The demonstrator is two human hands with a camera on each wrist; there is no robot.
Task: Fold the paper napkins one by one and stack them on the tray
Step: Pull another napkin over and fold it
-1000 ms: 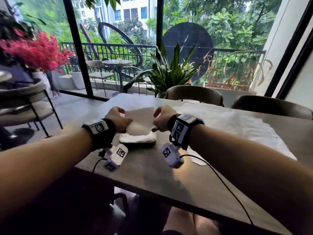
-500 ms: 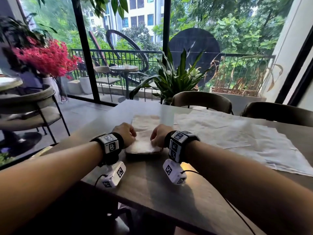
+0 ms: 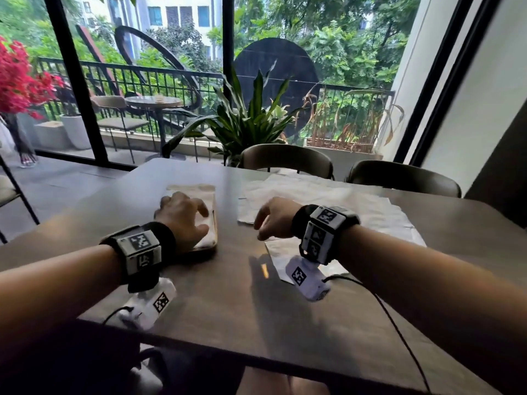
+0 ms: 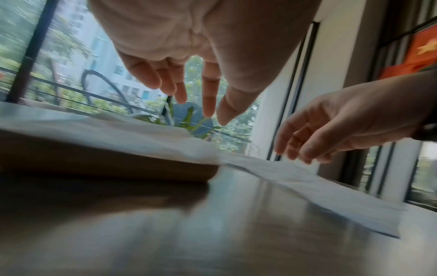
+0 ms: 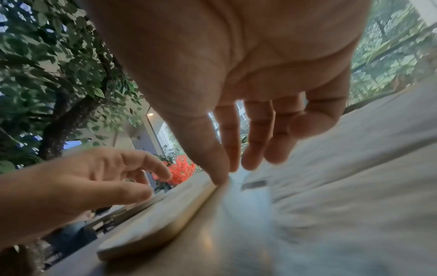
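Nearest sheet: one white paper napkin [image 3: 281,258] lies flat on the dark grey-brown tabletop [image 3: 242,309], partly under the right wrist, its corner pointing toward the person.
Right hand: the right hand [image 3: 273,220] hangs just above the tabletop with relaxed, slightly spread fingers and grips nothing.
Left hand: the left hand [image 3: 182,215] rests palm-down, fingers straight, over the folded white napkins [image 3: 206,238] on the shallow wooden tray [image 3: 216,220]; it also grips nothing.
Tray axis: its long side runs away from the person, left of the right hand.
Far pile: the spread of unfolded white paper napkins [image 3: 328,201] lies beyond and to the right of the right hand, well apart from the left.
Judgement: the right hand is clearly nearer to the unfolded sheets, so I think it should take the next one.
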